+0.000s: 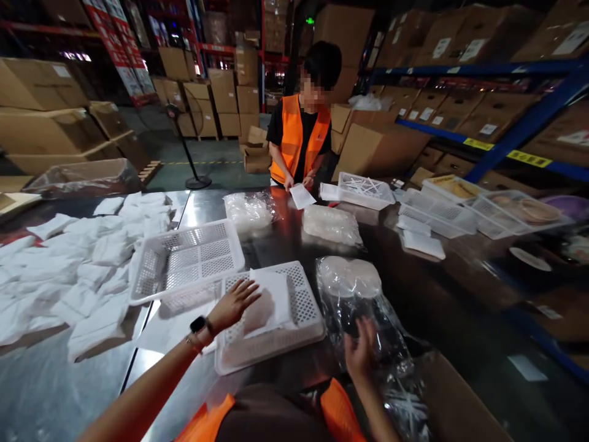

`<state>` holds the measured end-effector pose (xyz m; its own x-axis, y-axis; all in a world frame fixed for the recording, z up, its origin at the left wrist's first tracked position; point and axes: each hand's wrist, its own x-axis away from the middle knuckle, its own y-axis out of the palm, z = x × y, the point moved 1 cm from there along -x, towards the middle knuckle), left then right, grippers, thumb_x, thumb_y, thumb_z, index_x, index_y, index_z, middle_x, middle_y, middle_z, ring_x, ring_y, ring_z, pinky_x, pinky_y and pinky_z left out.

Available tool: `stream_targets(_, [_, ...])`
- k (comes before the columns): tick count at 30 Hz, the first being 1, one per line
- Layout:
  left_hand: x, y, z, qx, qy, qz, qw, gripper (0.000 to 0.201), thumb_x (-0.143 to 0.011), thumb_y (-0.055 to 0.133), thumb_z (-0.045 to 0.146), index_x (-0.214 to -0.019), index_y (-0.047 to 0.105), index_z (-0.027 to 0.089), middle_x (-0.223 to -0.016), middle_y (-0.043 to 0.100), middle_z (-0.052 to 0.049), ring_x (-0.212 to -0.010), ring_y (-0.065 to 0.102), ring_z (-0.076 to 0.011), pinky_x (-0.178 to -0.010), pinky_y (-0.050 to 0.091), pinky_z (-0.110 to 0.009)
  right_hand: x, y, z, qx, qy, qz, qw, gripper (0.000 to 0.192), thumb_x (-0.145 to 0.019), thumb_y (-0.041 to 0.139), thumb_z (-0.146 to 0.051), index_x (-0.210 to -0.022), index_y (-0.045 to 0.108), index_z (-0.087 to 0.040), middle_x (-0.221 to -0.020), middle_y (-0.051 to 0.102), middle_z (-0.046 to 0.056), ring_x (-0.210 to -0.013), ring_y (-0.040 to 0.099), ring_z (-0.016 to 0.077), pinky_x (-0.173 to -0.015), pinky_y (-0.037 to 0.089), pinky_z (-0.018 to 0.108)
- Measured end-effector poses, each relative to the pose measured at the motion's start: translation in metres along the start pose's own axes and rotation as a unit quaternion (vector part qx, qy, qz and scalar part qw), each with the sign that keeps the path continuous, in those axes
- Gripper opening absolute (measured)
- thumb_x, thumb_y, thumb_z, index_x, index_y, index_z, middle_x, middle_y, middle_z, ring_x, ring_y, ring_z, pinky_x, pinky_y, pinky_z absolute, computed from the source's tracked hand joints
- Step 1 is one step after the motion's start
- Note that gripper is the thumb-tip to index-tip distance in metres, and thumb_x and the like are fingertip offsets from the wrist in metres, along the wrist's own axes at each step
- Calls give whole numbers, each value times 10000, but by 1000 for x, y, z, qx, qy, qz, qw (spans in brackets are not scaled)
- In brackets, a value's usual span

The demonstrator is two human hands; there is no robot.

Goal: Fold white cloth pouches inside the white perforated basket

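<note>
The white packet (pixel 269 301) is lying in the perforated basket (pixel 304 307), under the left hand (pixel 232 305), whose spread fingers are pressing it flat. The right hand (pixel 359 353), fingers loosely apart, is reaching into the clear bag (pixel 363 307) just ahead; judging by this, the packing step is under way and calls for gripping another piece.

A shiny metal table (pixel 276 242) carries white perforated baskets (pixel 184 258), a heap of folded white packets (pixel 78 270) on its left, clear plastic bags (pixel 331 224) mid-table, and more trays (pixel 437 212) along the right.
</note>
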<state>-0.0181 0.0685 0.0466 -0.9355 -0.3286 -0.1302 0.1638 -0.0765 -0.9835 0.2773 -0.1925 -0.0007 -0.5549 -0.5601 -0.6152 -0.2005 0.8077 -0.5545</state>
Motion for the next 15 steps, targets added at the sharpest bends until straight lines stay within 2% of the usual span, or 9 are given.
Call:
stream_targets(1, [-19,-4,0,-4,11,-8,1000,577,-854,391,50,-1391,492,234,-1483,462,-82,-1414,342,-242,-1179,238,-516,-4,25,-22,-3,-102,-35,994,348,-926,476,-437,-1202,574,-249,-1213,595,133,-1165,543,323,-952,457,533])
stream_targets(3, [-54,-4,4,-2,29,-22,999,524,-900,443,155,-1416,456,242,-1526,397,-89,-1433,300,-263,-1173,231,-521,-11,69,-66,-15,-269,-140,953,323,-897,540,-416,-1176,598,-265,-1121,651,91,-1071,592,289,-926,473,488])
stream_targets(6, [-83,19,12,8,35,-55,998,491,-941,465,307,-1430,428,278,-1546,360,-80,-1440,286,-282,-1153,244,-544,-12,104,-107,-10,-345,-202,916,221,-954,445,-257,-1034,651,-244,-873,681,24,-868,628,197,-826,494,388])
stream_targets(8, [-85,40,12,10,16,-57,998,503,-959,438,354,-1454,385,281,-1551,347,-82,-1441,284,-288,-1151,233,-555,-5,110,-115,-2,-359,-207,910,320,-965,356,-157,-906,663,-227,-703,631,-1,-733,606,166,-742,493,336])
stream_targets(11, [-77,65,7,11,-16,-37,999,546,-965,425,368,-1490,315,263,-1569,296,-102,-1449,257,-309,-1159,198,-565,16,102,-111,-4,-370,-221,902,360,-945,342,-128,-751,632,-216,-605,569,-3,-621,569,157,-621,483,281])
stream_targets(13, [-72,75,4,16,-29,-22,999,562,-961,432,376,-1495,304,257,-1570,288,-111,-1451,248,-320,-1163,175,-571,34,93,-106,-10,-380,-238,894,358,-926,347,-122,-685,594,-220,-580,552,-5,-590,564,151,-585,487,262])
stream_targets(15, [-72,77,4,29,-32,-12,999,568,-960,426,391,-1497,300,256,-1572,282,-113,-1456,233,-323,-1166,156,-580,49,85,-99,-23,-342,-257,904,326,-902,368,-132,-681,580,-243,-594,568,-15,-602,587,146,-615,519,265])
